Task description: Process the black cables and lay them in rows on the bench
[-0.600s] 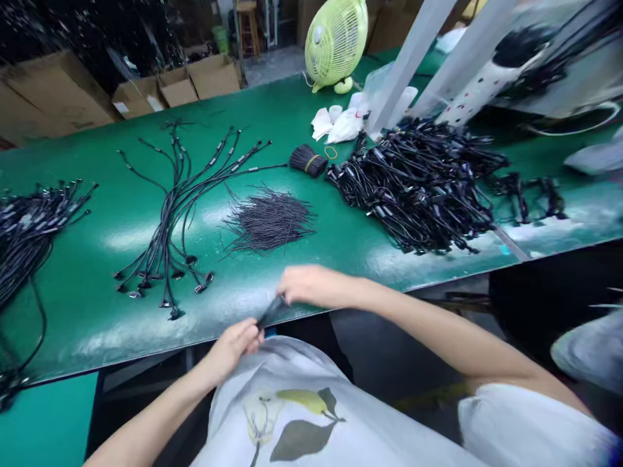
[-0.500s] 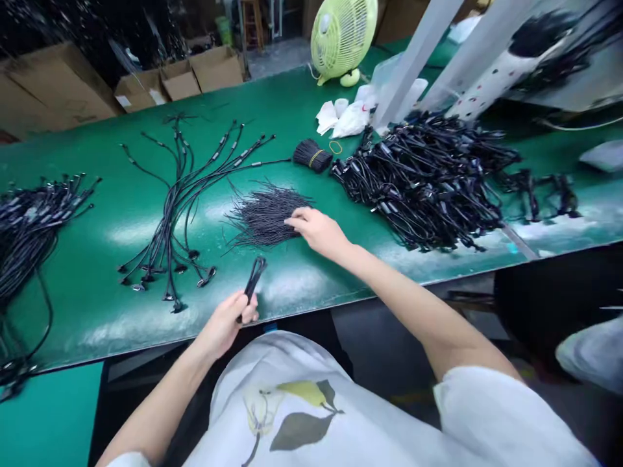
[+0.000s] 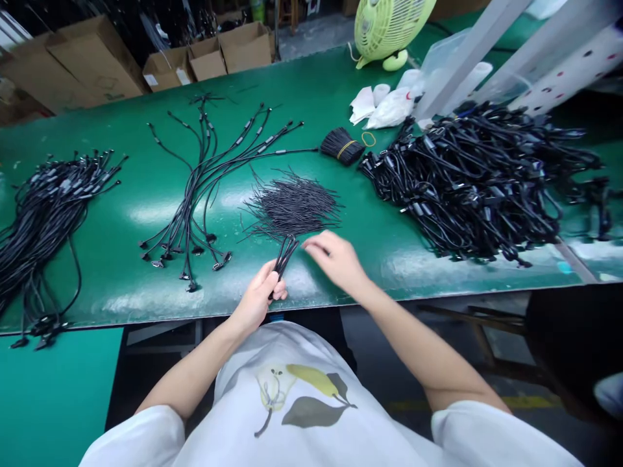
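Left hand (image 3: 256, 299) grips black wires (image 3: 283, 261) — right hand (image 3: 335, 261) near wire pile (image 3: 292, 207)

One head-worn camera looks forward and down (close above the white shirt (image 3: 370, 428)) across a green workbench (image 3: 302, 84)

Glossy green bench mat (image 3: 292, 84); matt black rubber cables (image 3: 467, 188); rough cardboard boxes (image 3: 246, 48)

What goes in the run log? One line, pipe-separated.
left hand: holds black wires | right hand: empty, over green workbench | nearest: loose black wire pile
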`<state>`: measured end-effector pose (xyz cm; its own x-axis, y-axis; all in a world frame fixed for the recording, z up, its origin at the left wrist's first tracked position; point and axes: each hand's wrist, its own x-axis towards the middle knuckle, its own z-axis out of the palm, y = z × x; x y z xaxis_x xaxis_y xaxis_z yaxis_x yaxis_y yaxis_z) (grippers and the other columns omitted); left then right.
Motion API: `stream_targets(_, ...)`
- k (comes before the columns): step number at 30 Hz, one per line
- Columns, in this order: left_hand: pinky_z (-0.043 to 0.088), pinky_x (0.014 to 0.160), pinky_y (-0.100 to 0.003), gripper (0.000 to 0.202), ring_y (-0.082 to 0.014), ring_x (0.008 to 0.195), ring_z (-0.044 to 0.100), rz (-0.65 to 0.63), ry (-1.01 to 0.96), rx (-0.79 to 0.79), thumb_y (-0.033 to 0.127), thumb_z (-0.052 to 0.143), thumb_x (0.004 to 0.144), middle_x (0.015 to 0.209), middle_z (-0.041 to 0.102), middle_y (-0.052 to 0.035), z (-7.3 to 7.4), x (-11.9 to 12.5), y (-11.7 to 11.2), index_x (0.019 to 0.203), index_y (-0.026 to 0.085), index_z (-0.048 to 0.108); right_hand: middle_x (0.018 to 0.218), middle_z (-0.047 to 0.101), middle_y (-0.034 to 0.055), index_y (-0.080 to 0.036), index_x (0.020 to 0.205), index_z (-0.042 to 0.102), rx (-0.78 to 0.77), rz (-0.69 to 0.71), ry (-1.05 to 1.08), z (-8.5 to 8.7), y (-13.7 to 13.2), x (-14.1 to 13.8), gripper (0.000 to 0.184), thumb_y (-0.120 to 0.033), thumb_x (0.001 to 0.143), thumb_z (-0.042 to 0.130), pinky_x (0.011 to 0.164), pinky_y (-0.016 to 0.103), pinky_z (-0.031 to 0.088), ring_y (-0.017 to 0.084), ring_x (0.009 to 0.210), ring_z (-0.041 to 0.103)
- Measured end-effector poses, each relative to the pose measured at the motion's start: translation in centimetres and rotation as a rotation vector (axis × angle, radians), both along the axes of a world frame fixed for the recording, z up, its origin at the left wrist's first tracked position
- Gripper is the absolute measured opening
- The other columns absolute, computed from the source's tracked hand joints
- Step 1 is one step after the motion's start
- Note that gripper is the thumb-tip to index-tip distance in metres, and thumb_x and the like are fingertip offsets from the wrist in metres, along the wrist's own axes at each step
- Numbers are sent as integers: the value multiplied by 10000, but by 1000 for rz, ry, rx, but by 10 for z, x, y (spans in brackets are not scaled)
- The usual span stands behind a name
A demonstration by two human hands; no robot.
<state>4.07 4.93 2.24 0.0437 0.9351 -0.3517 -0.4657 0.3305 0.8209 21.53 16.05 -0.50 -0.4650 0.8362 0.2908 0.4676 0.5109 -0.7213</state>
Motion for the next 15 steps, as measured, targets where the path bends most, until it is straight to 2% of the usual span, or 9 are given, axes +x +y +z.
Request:
stream_targets(2, 350, 612, -232, 409, -75, 545, 311, -10, -26, 5, 408, 624, 857, 625, 371, 69, -3, 3, 3, 1165, 148, 562, 804, 631, 13, -176, 873, 669, -163, 134, 90, 2, -32, -13, 177, -237, 918, 509, 662, 220, 429, 110, 715, 579)
stream_targets(4, 358, 611, -231, 368, -76, 548, 310, -3, -7, 18, 395, 607, 864, 632, 367, 63, -7, 6, 5, 1121, 133, 598, 770, 608, 11, -158, 876, 652, -155, 128, 80, 3, -55, -21, 173, -219, 924, 497, 598, 205, 411, 93, 646, 549)
stream_targets(5, 362, 609, -233, 344, -80, 548, 317, 3, 35, 32, 394, 593, 868, 630, 372, 59, -9, 7, 5, 1087, 129, 618, 765, 601, 19, -148, 869, 643, -68, 93, 35, 4, -61, -23, 176, -209, 928, 489, 602, 211, 408, 97, 646, 543)
stream_targets(7, 380, 617, -244, 306, -98, 559, 367, 30, 221, 84, 389, 555, 880, 630, 421, 41, -13, 7, 6, 1036, 142, 646, 779, 608, 45, -139, 859, 636, 224, 60, -122, 7, -66, -23, 196, -187, 937, 463, 662, 246, 410, 123, 701, 548)
stream_targets(9, 416, 682, -268, 267, -140, 645, 482, 57, 529, 164, 351, 522, 886, 705, 546, -4, -18, 6, 7, 1021, 167, 660, 892, 641, 86, -131, 910, 643, 569, 140, -284, 13, -61, -22, 229, -141, 942, 417, 753, 295, 407, 164, 836, 564)
stream_targets(11, 428, 787, -302, 227, -194, 806, 564, 49, 834, 242, 268, 503, 867, 855, 640, -56, -22, 2, 7, 993, 182, 670, 1090, 629, 126, -108, 1010, 634, 833, 288, -387, 20, -52, -22, 268, -96, 933, 378, 837, 338, 394, 204, 1015, 543)
stream_targets(13, 417, 832, -324, 206, -221, 875, 576, -23, 981, 276, 193, 491, 821, 896, 661, -75, -25, -3, 8, 911, 181, 676, 1165, 597, 157, -76, 1019, 621, 965, 416, -474, 27, -45, -23, 270, -85, 918, 371, 842, 364, 392, 232, 1061, 527)
stream_targets(15, 418, 763, -309, 189, -201, 777, 562, -141, 890, 235, 177, 482, 783, 784, 642, -50, -26, -8, 9, 820, 175, 668, 992, 622, 137, -87, 923, 612, 1006, 499, -567, 33, -42, -25, 227, -99, 912, 386, 744, 358, 396, 222, 895, 561)
